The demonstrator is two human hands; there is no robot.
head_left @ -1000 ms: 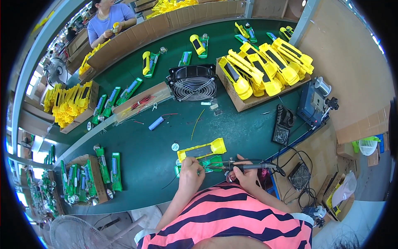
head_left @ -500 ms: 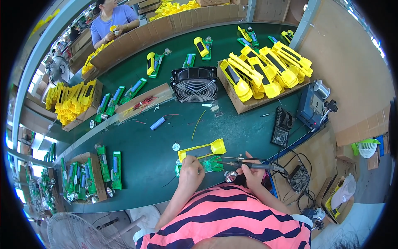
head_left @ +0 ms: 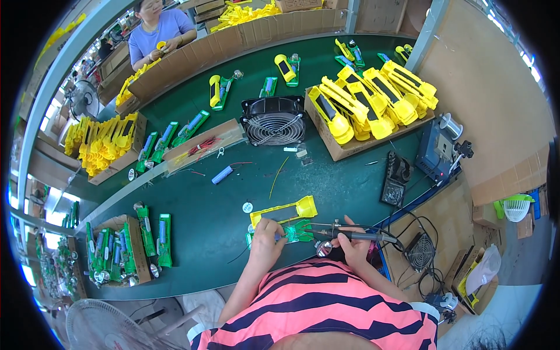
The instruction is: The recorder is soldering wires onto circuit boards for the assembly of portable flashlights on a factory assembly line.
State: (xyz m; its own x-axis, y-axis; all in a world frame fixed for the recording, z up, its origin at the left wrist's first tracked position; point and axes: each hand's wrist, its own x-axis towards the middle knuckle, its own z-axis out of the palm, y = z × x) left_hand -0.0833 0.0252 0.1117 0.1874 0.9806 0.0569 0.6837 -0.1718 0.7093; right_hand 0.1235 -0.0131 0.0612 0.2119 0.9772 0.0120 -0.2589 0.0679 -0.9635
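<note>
My right hand is closed round the dark handle of a soldering iron. Its thin tip points left, to the end of a green flashlight casing lying on the bench. Over the left part of that casing my left hand is closed, fingertips bent down; what they pinch is hidden. A round silver reflector sits just below the iron. Behind the casing lies an open yellow frame, beside a small white disc.
A carton of yellow housings stands at the back right, next to a black fan. Right of my hands are an iron stand and a blue soldering station. Green flashlights fill a box at left. Across the bench sits a person.
My left hand has shifted slightly, its fingers now tilted more toward the casing. The iron and my right hand have barely moved. Across the bench, the person's head and hands have shifted.
</note>
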